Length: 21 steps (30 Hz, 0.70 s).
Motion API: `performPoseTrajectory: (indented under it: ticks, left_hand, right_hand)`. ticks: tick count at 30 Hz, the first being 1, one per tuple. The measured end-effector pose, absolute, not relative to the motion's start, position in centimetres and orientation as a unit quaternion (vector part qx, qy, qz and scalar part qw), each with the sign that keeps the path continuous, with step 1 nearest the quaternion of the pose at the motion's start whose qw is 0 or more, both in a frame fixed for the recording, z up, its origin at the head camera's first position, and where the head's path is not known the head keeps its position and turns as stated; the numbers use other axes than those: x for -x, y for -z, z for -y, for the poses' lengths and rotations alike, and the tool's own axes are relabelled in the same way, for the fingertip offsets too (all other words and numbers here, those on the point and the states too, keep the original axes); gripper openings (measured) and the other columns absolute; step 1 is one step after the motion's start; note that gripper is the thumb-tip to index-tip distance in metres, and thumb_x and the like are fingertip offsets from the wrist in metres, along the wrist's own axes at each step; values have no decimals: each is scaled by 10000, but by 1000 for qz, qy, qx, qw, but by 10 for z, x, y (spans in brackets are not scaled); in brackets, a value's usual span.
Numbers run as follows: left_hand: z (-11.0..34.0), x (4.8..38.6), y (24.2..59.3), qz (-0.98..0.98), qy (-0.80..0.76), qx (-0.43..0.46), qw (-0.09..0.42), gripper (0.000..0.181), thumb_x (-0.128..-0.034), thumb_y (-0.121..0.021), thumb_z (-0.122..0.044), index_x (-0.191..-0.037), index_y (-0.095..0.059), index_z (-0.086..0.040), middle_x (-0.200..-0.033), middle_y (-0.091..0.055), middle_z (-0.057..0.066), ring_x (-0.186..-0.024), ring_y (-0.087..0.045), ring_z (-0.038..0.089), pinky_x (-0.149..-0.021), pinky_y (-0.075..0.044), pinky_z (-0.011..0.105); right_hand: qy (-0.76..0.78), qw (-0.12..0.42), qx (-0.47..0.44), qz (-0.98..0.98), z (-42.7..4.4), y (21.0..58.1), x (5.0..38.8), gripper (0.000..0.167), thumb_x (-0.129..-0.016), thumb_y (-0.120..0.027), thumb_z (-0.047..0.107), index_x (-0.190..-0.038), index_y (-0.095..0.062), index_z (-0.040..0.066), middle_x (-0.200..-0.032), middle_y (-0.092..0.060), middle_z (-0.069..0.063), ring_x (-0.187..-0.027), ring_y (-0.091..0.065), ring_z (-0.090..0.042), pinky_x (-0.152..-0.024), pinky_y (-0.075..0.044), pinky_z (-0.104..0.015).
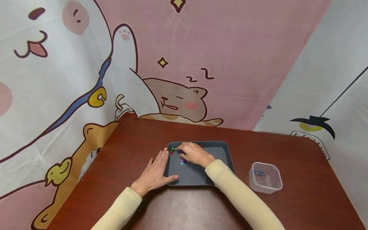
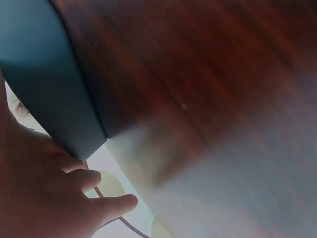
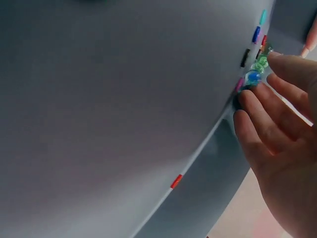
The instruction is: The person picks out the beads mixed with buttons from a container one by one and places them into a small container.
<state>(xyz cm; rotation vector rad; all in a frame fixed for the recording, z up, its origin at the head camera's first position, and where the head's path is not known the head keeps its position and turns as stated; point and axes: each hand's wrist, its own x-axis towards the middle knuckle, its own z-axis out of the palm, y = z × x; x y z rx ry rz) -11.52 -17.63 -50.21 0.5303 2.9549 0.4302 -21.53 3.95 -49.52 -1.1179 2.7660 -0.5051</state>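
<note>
The dark grey tray (image 1: 198, 174) lies on the table. My left hand (image 1: 153, 174) rests along its left rim, fingers straight and thumb over the front left corner; in the left wrist view, the left hand (image 2: 49, 188) is beside the tray wall (image 2: 59, 94). Inside the tray, my right hand (image 1: 196, 154) reaches to the back left corner. Glassy green balls (image 1: 173, 149) lie by its fingertips. In the right wrist view, the right hand (image 3: 282, 119) has its fingers slightly bent beside green balls (image 3: 261, 63) and a blue ball (image 3: 253, 76); whether it touches them is unclear.
Small coloured pieces (image 1: 182, 163) lie in the tray's left part; a red piece (image 3: 176, 181) lies apart from the others. A clear plastic box (image 1: 265, 179) with several bluish balls (image 1: 258, 172) inside stands right of the tray. A printed cloth (image 1: 230, 64) hangs behind the table (image 1: 132, 137).
</note>
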Motion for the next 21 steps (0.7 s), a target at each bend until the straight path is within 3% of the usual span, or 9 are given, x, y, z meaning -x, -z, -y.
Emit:
performPoseTrajectory:
  ticks: [8, 21]
  left_hand:
    - [181, 116, 501, -969, -156, -181, 57, 1140, -888, -598, -764, -1650, -179, -26, -1727, -111, 106, -1580, -151, 318, -1185, -234, 659]
    - [190, 118, 498, -962, -159, -203, 87, 986, -993, -541, -648, -1656, -136, -40, -1735, -63, 91, -1582, -139, 306, -1189, -230, 656]
  right_hand:
    - [135, 27, 377, -916, -42, 503, 213, 338, -1001, -715, 178, -1335, -714, 119, -1339, -673, -69, -1233, -639, -220, -1013, -527, -398]
    - [128, -11, 383, -915, -42, 501, 212, 271, -987, -715, 92, -1249, -769, 137, -1245, -712, -56, -1136, -684, -226, -952, -560, -378]
